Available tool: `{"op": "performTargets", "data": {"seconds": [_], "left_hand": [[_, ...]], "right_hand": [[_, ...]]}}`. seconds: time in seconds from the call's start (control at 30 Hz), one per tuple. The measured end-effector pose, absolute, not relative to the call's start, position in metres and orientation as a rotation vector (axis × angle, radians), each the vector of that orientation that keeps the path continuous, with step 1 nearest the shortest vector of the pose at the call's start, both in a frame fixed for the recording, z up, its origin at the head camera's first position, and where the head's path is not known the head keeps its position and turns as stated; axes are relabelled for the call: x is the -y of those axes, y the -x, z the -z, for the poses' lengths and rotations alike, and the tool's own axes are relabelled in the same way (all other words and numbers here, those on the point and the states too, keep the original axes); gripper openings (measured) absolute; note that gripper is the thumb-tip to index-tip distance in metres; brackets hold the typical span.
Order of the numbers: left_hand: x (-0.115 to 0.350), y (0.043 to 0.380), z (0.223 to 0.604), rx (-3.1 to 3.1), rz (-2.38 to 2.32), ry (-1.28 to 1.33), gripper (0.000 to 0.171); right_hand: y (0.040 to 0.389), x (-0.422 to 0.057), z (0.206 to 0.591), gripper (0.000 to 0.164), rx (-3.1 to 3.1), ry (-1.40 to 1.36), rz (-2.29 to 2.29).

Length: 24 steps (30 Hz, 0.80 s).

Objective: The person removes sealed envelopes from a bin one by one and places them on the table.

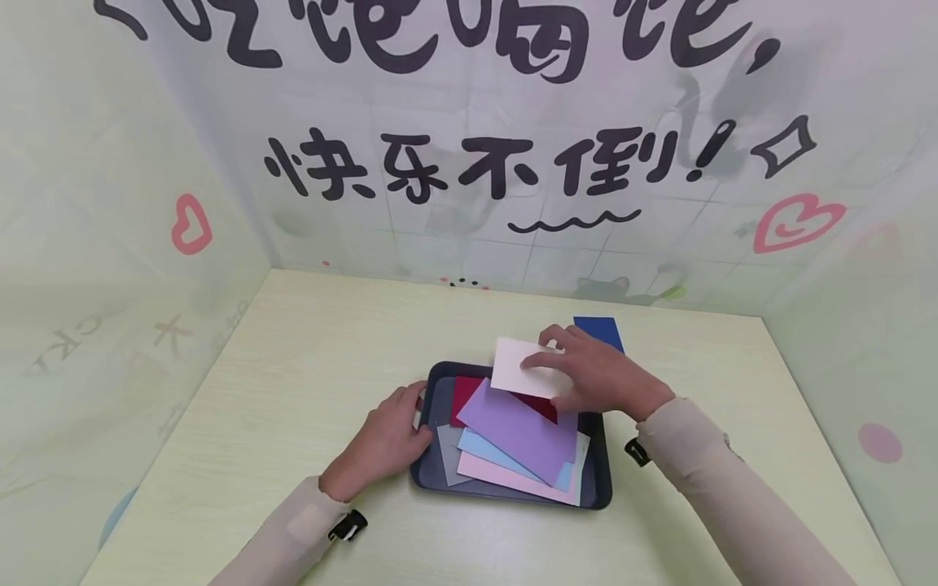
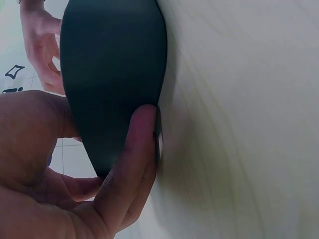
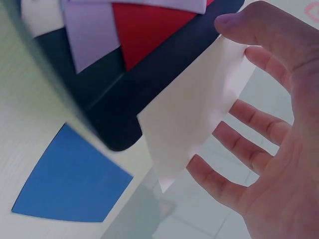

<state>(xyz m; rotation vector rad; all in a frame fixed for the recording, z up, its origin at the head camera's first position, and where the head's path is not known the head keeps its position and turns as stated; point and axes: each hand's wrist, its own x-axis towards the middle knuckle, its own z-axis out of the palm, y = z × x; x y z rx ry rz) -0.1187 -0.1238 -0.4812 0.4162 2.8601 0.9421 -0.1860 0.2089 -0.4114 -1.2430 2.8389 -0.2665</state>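
A dark tray (image 1: 602, 468) lies on the table, and my left hand (image 1: 387, 439) grips its left rim. In the left wrist view the thumb and curled fingers hold the tray's wall (image 2: 114, 74). Over the tray's back right part, my right hand (image 1: 597, 373) pinches a cream card (image 1: 511, 368) by its edges. In the right wrist view the card (image 3: 187, 109) is tilted beside the tray. Inside the tray overlap a purple sheet (image 1: 523, 439), a red sheet (image 1: 463, 397), a light blue sheet (image 1: 478, 444), a pink sheet (image 1: 484, 470) and a grey sheet (image 1: 449, 465).
A blue card (image 1: 599, 329) lies on the table (image 1: 308, 350) behind the right hand, outside the tray. A printed sheet (image 1: 454, 228) with large dark characters hangs at the table's back edge, and pale sheets stand on both sides.
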Motion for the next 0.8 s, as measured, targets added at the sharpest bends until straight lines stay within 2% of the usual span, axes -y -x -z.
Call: {"op": "performTargets", "data": {"seconds": [0.4,0.8], "left_hand": [[0.124,0.118,0.482,-2.860,-0.943,-0.417,0.060],[0.123,0.117,0.483,-2.859,-0.940,-0.412,0.060]], "right_hand": [[0.199,-0.244,0.422,0.046,-2.934,1.088,0.305],[0.211,-0.278,0.432,0.048,-3.015,0.787,0.309]]}}
